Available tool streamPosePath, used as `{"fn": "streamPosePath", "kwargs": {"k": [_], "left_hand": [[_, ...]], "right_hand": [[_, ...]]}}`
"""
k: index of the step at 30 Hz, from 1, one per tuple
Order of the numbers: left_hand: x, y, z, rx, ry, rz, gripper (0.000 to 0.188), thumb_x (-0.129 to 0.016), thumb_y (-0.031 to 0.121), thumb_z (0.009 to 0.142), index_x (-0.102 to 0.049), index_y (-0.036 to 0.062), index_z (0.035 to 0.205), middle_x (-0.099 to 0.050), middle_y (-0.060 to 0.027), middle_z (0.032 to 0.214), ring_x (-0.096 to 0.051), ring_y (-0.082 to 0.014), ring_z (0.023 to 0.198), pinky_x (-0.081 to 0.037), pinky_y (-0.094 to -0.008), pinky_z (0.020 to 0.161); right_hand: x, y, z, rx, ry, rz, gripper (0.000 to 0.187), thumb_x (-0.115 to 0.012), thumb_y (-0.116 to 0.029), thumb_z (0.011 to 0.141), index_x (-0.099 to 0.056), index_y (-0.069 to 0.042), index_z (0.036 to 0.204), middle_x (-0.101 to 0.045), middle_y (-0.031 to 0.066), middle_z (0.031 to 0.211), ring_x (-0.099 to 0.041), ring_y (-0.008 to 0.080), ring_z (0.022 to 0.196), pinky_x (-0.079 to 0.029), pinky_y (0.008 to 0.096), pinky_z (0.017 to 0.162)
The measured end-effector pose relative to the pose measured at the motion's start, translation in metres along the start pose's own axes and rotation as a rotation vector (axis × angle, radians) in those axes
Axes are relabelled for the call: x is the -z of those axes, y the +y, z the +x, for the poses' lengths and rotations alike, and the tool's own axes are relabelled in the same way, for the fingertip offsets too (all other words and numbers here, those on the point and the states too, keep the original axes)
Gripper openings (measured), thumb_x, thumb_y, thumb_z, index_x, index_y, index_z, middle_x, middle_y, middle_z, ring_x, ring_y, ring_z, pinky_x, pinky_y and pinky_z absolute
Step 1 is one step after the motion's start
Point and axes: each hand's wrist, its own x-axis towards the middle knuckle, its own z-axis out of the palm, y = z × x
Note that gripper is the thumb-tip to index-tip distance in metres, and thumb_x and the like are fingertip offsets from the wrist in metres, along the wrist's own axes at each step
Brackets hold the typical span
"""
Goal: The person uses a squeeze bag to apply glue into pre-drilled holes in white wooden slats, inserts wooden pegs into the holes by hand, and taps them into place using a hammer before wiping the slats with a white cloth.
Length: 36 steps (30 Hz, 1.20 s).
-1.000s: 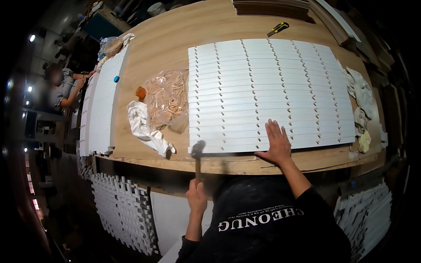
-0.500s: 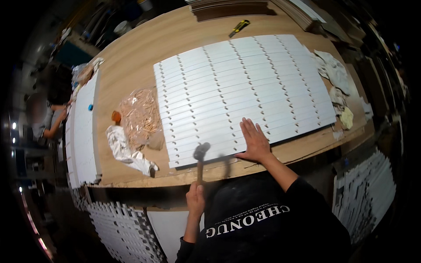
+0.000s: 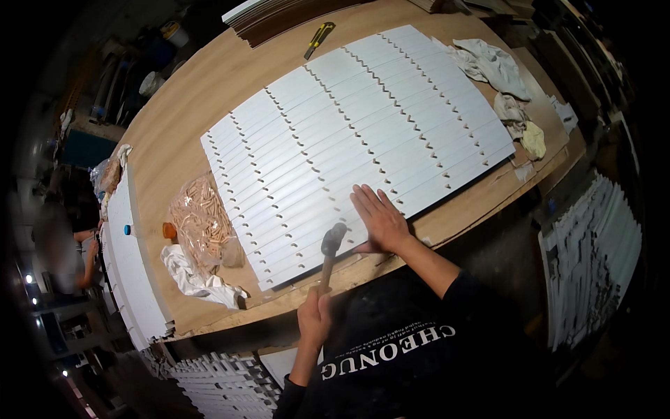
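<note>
My left hand (image 3: pixel 314 318) is closed round the handle of a hammer (image 3: pixel 328 264), its dark head blurred slightly over the near edge of the white strips. Fingers outstretched, my right hand (image 3: pixel 382 222) lies flat on that same near edge, right of the hammer. The white strips (image 3: pixel 293 187) lie side by side as one wide panel, with several rows of short wooden dowels standing out of them. Left of them, a clear plastic bag (image 3: pixel 202 220) is full of loose dowels. The panel's near edge is partly hidden by my right hand and the hammer.
A yellow-black utility knife (image 3: pixel 320 40) lies beyond the panel on the wooden table (image 3: pixel 181 112). White cloths (image 3: pixel 492 66) lie at the right, another cloth (image 3: pixel 199 279) near the bag. An orange cap (image 3: pixel 169 230) sits beside the bag. Another person (image 3: pixel 66 244) works far left.
The view has turned, so the table and panel appear rotated and shifted left. The hammer stays raised in my left hand; my right hand remains flat on the panel.
</note>
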Motion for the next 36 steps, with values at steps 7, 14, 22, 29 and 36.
{"fn": "streamPosePath", "kwargs": {"k": [7,14,22,29,36], "left_hand": [[-0.008,-0.017,0.028,0.057,-0.083,0.172,0.029,-0.044,0.031,0.094,-0.056,0.0057,0.101,-0.060,-0.0237,0.074,-0.057,-0.0456,0.070,-0.042,-0.0512,0.061],[0.000,0.000,0.031,-0.111,0.064,0.055,0.029,-0.044,0.030,0.094,-0.055,0.0038,0.101,-0.059,-0.0257,0.074,-0.057,-0.0462,0.072,-0.042,-0.0511,0.063],[0.011,0.004,0.046,-0.072,0.061,-0.001,0.026,-0.041,0.024,0.098,-0.055,0.0025,0.093,-0.045,-0.0027,0.056,-0.045,-0.0123,0.049,-0.037,-0.0308,0.048],[0.008,-0.013,0.068,-0.112,0.012,0.126,0.025,-0.042,0.024,0.097,-0.054,0.0030,0.094,-0.045,-0.0041,0.055,-0.045,-0.0140,0.049,-0.037,-0.0323,0.047],[0.023,0.025,0.069,-0.125,0.119,0.018,0.025,-0.043,0.025,0.096,-0.056,0.0035,0.093,-0.053,-0.0150,0.063,-0.051,-0.0324,0.058,-0.039,-0.0406,0.053]], "right_hand": [[0.002,0.001,0.004,-0.013,-0.048,0.001,0.111,-0.081,-0.046,0.056,-0.027,0.003,0.140,-0.025,0.0172,0.149,-0.020,0.0297,0.140,-0.019,0.0428,0.114],[0.005,0.003,0.002,-0.012,-0.042,0.016,0.110,-0.080,-0.048,0.058,-0.027,0.003,0.140,-0.025,0.0176,0.148,-0.020,0.0304,0.140,-0.019,0.0434,0.114],[-0.002,0.005,0.001,-0.012,-0.014,0.104,0.112,-0.082,-0.042,0.054,-0.026,0.003,0.140,-0.023,0.0179,0.149,-0.020,0.0314,0.140,-0.020,0.0445,0.114],[-0.003,0.003,0.002,-0.017,0.001,0.115,0.111,-0.081,-0.044,0.054,-0.028,0.001,0.141,-0.023,0.0164,0.150,-0.021,0.0311,0.139,-0.020,0.0444,0.114],[0.005,0.004,0.004,-0.033,-0.028,0.090,0.112,-0.078,-0.051,0.056,-0.028,0.002,0.141,-0.024,0.0169,0.149,-0.021,0.0309,0.139,-0.019,0.0437,0.114]]}}
